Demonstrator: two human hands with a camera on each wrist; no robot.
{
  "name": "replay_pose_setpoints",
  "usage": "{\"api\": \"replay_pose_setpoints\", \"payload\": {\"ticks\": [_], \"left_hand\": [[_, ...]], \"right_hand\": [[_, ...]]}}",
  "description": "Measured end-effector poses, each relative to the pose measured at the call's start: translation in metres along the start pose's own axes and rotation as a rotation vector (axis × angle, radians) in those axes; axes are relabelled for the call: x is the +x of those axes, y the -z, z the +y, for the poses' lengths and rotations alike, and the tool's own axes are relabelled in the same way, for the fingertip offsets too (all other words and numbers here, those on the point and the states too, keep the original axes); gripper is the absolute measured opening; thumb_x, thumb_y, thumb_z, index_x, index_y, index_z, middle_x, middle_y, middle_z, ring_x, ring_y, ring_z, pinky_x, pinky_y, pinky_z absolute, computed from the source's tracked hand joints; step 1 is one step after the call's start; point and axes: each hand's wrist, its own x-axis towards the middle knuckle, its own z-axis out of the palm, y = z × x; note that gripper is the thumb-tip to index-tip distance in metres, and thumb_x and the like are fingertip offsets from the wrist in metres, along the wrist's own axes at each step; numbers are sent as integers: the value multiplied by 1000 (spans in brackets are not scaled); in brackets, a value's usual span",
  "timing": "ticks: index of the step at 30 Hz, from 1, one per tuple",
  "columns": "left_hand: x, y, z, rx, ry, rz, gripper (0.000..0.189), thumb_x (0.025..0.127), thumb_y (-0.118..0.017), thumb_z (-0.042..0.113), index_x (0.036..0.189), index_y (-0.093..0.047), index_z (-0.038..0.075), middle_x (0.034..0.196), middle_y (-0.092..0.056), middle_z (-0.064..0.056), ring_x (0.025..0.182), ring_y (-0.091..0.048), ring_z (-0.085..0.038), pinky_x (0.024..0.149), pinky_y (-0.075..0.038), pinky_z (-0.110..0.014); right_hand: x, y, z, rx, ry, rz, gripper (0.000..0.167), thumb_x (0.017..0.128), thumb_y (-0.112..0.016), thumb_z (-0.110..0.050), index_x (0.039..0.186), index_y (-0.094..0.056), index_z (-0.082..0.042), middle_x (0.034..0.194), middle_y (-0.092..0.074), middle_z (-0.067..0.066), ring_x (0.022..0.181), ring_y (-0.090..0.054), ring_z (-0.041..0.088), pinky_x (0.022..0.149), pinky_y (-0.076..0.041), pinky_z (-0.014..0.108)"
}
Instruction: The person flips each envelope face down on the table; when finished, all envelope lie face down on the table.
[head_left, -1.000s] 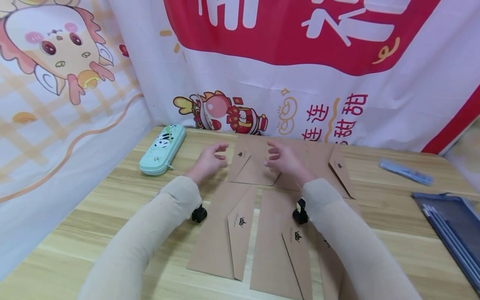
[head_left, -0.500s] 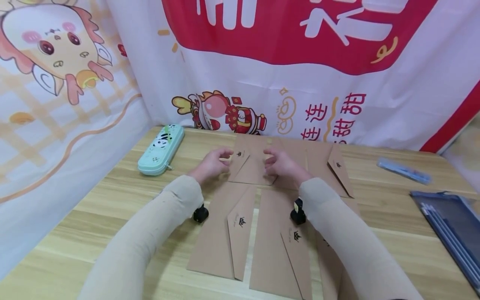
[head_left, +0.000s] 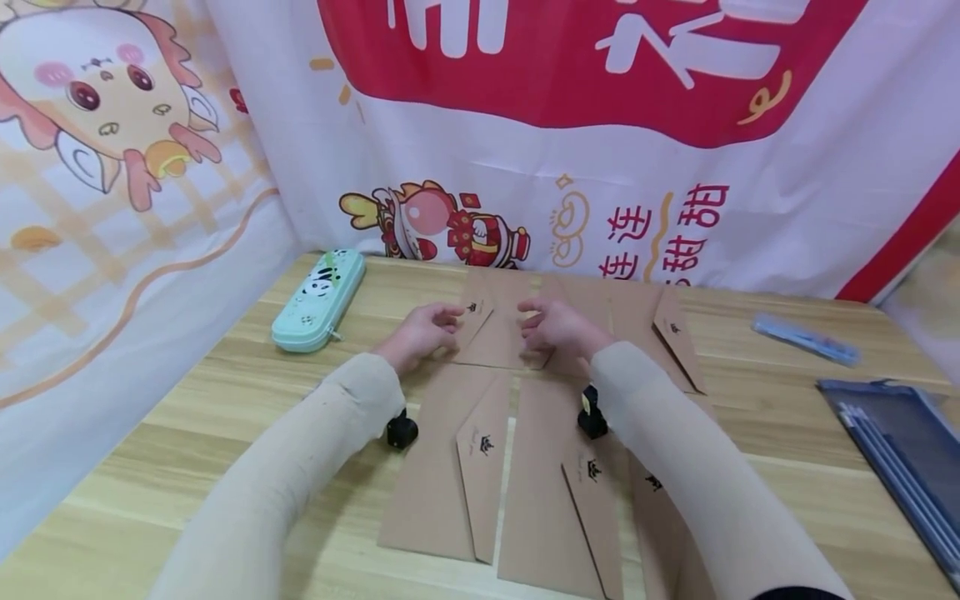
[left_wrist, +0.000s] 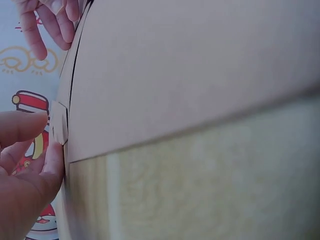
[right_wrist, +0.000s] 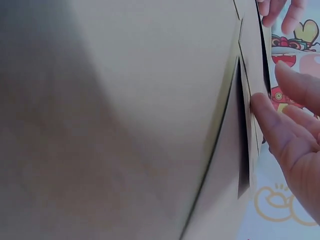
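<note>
Head view shows the left hand point(head_left: 420, 335) at the left side of the far-left envelope point(head_left: 504, 329) and the right hand point(head_left: 557, 328) over its right side, by the far-middle envelope point(head_left: 588, 302). Both hands look relaxed, fingers softly bent with thumbs apart, grasping nothing; whether fingertips touch paper, I cannot tell. Set on either side, they seem placed to square that envelope up. The far-right envelope point(head_left: 636, 321) lies beside them along the tabletop's point(head_left: 765, 400) far edge, while the near-left envelope point(head_left: 435, 467), near-middle envelope point(head_left: 534, 492) and near-right envelope point(head_left: 660, 542) run toward the near edge, probably spread flat so each shows its flap. All are thin, matte brown paper, with slanted flaps, several bearing a black crown; the right wrist view catches one flap lifting slightly. At the far-left corner sits a smooth mint case point(head_left: 318, 302), rounded and panda-printed; by the right edge, a dark mesh pouch point(head_left: 911, 421) holds slim rods.
</note>
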Motion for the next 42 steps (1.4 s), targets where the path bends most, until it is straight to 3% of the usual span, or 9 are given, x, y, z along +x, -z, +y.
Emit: {"api": "replay_pose_setpoints", "payload": {"ticks": [11,19,25,31,37,42], "left_hand": [[3,5,-8,-195,-19,90,63,76,-54,-18,134,-45,4,135,-45,-16,125,-44,-28,98,-45,-34],[-2,17,0,-279,-10,150,56,77,-54,-17,130,-49,4,130,-51,-15,119,-48,-25,96,-46,-31],[-4,27,2,-319,-47,153,53,79,-52,-16,129,-49,1,132,-50,-16,120,-47,-25,99,-43,-31],[-5,32,6,-388,-65,159,52,81,-51,-15,130,-48,1,133,-49,-15,116,-49,-20,100,-42,-31],[-7,31,18,-462,-88,148,49,82,-52,-12,129,-49,2,126,-52,-12,105,-52,-16,96,-45,-29],[-11,25,30,-459,-128,115,46,86,-53,-8,130,-48,2,130,-50,-13,110,-52,-17,93,-47,-26]], "right_hand": [[6,-2,-4,9,-10,-41,69,81,-61,7,142,-33,-9,137,-46,18,124,-46,30,103,-39,41],[8,-7,-11,1,37,-56,72,79,-63,8,142,-32,-6,138,-43,20,127,-43,31,103,-40,38],[8,-16,-18,-30,19,-61,70,80,-65,3,141,-36,-11,137,-46,16,125,-46,28,104,-38,38],[11,-26,-21,63,-19,-75,71,79,-65,5,141,-37,-14,137,-45,12,124,-44,26,103,-39,37],[16,-30,-19,111,19,-87,70,79,-63,7,141,-35,-11,139,-42,14,124,-44,27,100,-42,35],[17,-37,-18,173,48,-89,70,80,-61,7,142,-33,-9,141,-40,15,128,-40,28,102,-41,34]]}}
